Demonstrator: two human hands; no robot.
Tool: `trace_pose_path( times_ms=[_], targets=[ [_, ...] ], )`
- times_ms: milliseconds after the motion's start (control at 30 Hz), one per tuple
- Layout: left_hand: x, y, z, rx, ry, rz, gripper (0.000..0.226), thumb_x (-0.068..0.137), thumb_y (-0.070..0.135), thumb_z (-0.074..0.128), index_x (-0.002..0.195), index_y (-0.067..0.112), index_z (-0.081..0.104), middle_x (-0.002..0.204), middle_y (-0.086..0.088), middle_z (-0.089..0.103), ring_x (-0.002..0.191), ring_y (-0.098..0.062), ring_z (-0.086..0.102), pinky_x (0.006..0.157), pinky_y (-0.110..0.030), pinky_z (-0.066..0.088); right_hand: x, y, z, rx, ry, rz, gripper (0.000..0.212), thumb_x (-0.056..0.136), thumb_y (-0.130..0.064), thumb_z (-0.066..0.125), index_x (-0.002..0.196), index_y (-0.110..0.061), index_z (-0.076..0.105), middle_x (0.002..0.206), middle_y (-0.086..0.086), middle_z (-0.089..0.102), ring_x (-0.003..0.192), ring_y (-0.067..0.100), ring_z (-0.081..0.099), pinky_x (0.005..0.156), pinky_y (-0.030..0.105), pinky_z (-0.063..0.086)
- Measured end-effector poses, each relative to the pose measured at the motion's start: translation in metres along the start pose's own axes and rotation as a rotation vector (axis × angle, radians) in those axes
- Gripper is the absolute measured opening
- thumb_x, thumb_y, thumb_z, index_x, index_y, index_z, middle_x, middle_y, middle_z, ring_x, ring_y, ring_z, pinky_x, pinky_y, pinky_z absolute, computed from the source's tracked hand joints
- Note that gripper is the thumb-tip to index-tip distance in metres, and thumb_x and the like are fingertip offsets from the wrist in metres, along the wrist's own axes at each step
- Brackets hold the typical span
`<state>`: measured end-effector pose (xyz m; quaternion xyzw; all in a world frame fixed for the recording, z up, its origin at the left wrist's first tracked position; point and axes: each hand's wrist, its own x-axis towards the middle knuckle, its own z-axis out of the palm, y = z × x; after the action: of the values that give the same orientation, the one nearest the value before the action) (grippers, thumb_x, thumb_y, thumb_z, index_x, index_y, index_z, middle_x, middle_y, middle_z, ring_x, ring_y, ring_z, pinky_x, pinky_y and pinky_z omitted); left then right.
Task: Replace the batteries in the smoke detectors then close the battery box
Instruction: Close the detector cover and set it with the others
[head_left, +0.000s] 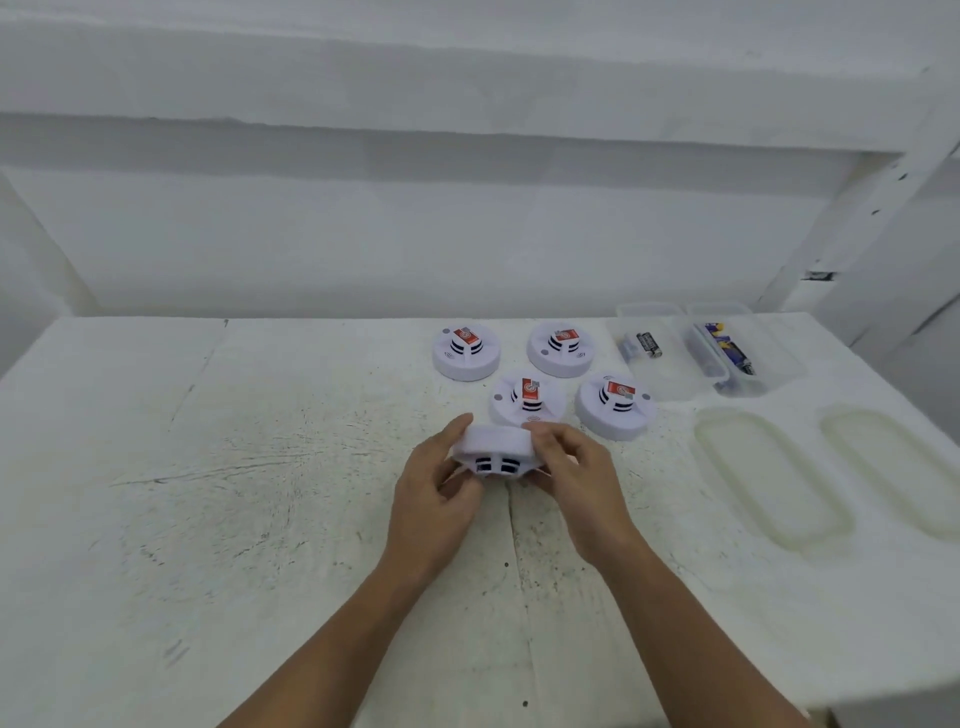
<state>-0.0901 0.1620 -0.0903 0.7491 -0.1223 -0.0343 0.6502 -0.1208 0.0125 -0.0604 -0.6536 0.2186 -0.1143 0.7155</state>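
Fingers (546, 432) of the left hand (435, 486) and right hand (577, 470) curl round the rim of one smoke detector (493, 441), held just above the desk (260, 467) at centre frame. The step looks like opening it to reach the battery; next it likely needs turning over or twisting apart. Four other detectors (466, 353) sit behind, and the open battery boxes (675, 382) wait at upper right.

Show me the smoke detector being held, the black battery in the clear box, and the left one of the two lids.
held smoke detector (493, 440): head view, on its white side wall.
black battery (649, 344): head view, mid-body of the cell.
left lid (769, 475): head view, its flat centre.
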Motion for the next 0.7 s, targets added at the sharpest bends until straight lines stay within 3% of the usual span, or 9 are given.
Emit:
trace_pose_path(
  times_ms=[100,200,333,467,567,700],
  targets=[
    [-0.002,0.007,0.021,-0.033,-0.070,-0.019,0.053,0.090,0.014,0.063,0.137,0.030,0.048,0.133,0.017,0.053,0.118,0.002,0.054,0.093,-0.011,0.045,-0.002,0.000,-0.028,-0.014,0.003,0.010,0.013,0.091,-0.019,0.062,0.093,-0.010,0.071,0.103,0.010,0.068,0.099,0.023,0.065,0.088,0.038,0.056],
    [-0.003,0.014,0.043,-0.033,-0.074,-0.054,0.045,0.085,0.034,0.069,0.128,0.027,0.056,0.122,0.016,0.062,0.108,0.007,0.058,0.089,-0.013,0.049,-0.003,-0.002,-0.057,-0.077,0.023,-0.010,0.008,0.086,-0.011,0.064,0.089,-0.011,0.072,0.097,0.002,0.071,0.093,0.016,0.066,0.080,0.030,0.055],
    [-0.008,0.015,0.062,-0.091,-0.143,-0.131,0.040,0.080,0.023,0.075,0.115,0.026,0.058,0.117,0.009,0.067,0.105,0.001,0.062,0.091,-0.024,0.052,-0.004,-0.001,-0.085,-0.200,0.029,-0.052,0.018,0.081,-0.002,0.066,0.088,-0.017,0.074,0.108,-0.001,0.063,0.098,0.010,0.064,0.079,0.024,0.050],
    [-0.003,0.017,0.071,-0.026,-0.257,-0.099,0.053,0.074,0.016,0.080,0.118,0.034,0.056,0.118,0.021,0.064,0.112,0.005,0.057,0.095,-0.019,0.047,-0.001,-0.001,-0.110,-0.338,-0.028,-0.081,0.027,0.077,0.000,0.068,0.093,-0.020,0.074,0.115,-0.006,0.057,0.107,0.006,0.058,0.079,0.014,0.048],
    [0.002,0.018,0.067,0.080,-0.342,-0.074,0.064,0.071,0.019,0.082,0.120,0.047,0.052,0.119,0.034,0.058,0.117,0.011,0.051,0.097,-0.019,0.042,-0.001,0.001,-0.117,-0.429,-0.108,-0.123,0.031,0.076,-0.001,0.070,0.098,-0.022,0.073,0.120,-0.011,0.052,0.111,0.000,0.053,0.076,0.011,0.051],
    [0.007,0.013,0.060,0.160,-0.385,-0.109,0.073,0.064,0.036,0.082,0.130,0.042,0.050,0.129,0.023,0.057,0.122,0.007,0.049,0.104,-0.029,0.041,0.003,-0.001,-0.123,-0.654,-0.223,-0.262,0.029,0.078,-0.011,0.073,0.105,-0.021,0.071,0.122,-0.013,0.048,0.111,0.001,0.053,0.079,0.012,0.052]
  ],
)
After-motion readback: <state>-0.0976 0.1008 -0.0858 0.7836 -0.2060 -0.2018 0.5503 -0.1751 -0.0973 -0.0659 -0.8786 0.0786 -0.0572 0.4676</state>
